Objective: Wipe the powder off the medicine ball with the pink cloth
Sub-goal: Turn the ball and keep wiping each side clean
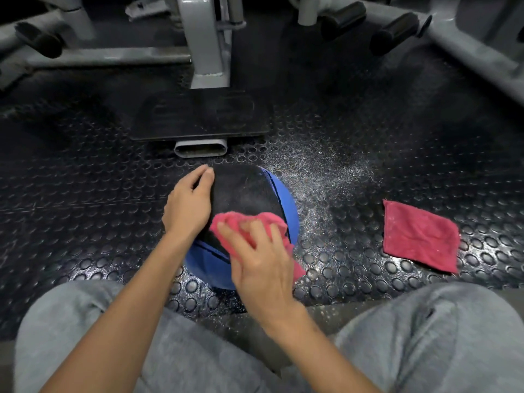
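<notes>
Ball (246, 194) on the floor mat (85, 194), centre, just in front of the seated person's knees (85, 321). Left hand (188, 205) rests on the ball's left side; right hand (261, 259) presses a cloth (243, 222) onto the ball's near upper face. Second cloth (419, 236) lies flat on the mat, well apart to the right. Scattered powder (320, 177) on the mat, right of the ball and behind it. Behind the ball: a footplate (198, 117), then a machine frame (207, 52).
</notes>
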Demonstrator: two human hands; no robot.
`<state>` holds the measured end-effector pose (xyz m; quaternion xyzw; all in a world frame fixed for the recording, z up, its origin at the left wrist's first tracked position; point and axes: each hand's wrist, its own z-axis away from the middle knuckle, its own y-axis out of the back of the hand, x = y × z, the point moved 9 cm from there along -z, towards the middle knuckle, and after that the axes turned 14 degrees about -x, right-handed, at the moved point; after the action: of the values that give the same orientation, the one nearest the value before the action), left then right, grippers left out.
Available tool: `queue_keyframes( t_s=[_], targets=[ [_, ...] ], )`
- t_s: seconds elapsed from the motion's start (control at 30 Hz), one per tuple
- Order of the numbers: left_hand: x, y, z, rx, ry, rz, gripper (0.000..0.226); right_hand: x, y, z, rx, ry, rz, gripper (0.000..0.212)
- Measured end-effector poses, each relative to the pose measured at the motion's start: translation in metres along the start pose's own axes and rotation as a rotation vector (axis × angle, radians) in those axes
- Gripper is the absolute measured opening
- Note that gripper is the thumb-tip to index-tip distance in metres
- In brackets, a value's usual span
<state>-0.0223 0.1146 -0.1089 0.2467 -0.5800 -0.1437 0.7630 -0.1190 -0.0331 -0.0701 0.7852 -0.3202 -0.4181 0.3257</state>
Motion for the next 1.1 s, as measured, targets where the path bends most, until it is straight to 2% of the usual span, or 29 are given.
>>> queue_keyframes(
  t_s=[0.07, 0.1, 0.17, 0.27, 0.33, 0.47, 0.6, 0.73, 0.9, 0.97, 1.03, 1.1],
  targets=[
    [-0.005, 0.002, -0.004, -0.024, -0.004, 0.044, 0.038, -0.007, -0.002, 0.001, -0.026, 0.115, -0.001, 0.026],
    [-0.008, 0.003, -0.003, -0.035, -0.019, 0.076, 0.040, -0.004, 0.000, -0.004, -0.033, 0.116, -0.039, 0.027],
    [-0.012, 0.006, 0.000, -0.025, -0.047, 0.143, 0.041, 0.023, 0.009, -0.025, -0.011, -0.027, -0.181, 0.025],
    [-0.020, 0.013, 0.006, 0.033, -0.024, 0.167, 0.035, 0.086, 0.009, -0.056, -0.009, -0.365, -0.289, 0.023],
    [-0.022, 0.014, 0.007, 0.075, 0.025, 0.149, 0.036, 0.092, 0.006, -0.061, -0.011, -0.436, -0.264, 0.022],
    [-0.017, 0.012, 0.002, 0.088, 0.090, 0.090, 0.037, 0.031, 0.003, -0.025, 0.079, -0.201, -0.208, 0.028],
    [-0.019, 0.013, 0.000, 0.060, 0.043, 0.090, 0.037, 0.010, -0.003, 0.002, 0.023, -0.025, -0.190, 0.023],
    [-0.019, 0.012, 0.010, 0.092, 0.028, 0.077, 0.037, 0.021, 0.008, -0.047, -0.033, -0.123, -0.143, 0.019],
    [-0.012, 0.007, 0.020, 0.115, 0.020, 0.018, 0.041, 0.058, -0.015, -0.133, -0.338, -0.319, -0.118, 0.021],
    [-0.012, 0.007, 0.014, 0.105, 0.040, 0.025, 0.041, 0.050, -0.017, -0.130, -0.339, -0.294, -0.035, 0.020],
    [-0.013, 0.009, 0.005, 0.081, 0.060, 0.038, 0.040, 0.023, -0.012, -0.100, -0.229, -0.178, 0.059, 0.016],
    [-0.017, 0.011, -0.002, 0.055, 0.078, 0.066, 0.039, -0.002, -0.006, -0.059, -0.169, -0.104, 0.025, 0.014]
  ],
)
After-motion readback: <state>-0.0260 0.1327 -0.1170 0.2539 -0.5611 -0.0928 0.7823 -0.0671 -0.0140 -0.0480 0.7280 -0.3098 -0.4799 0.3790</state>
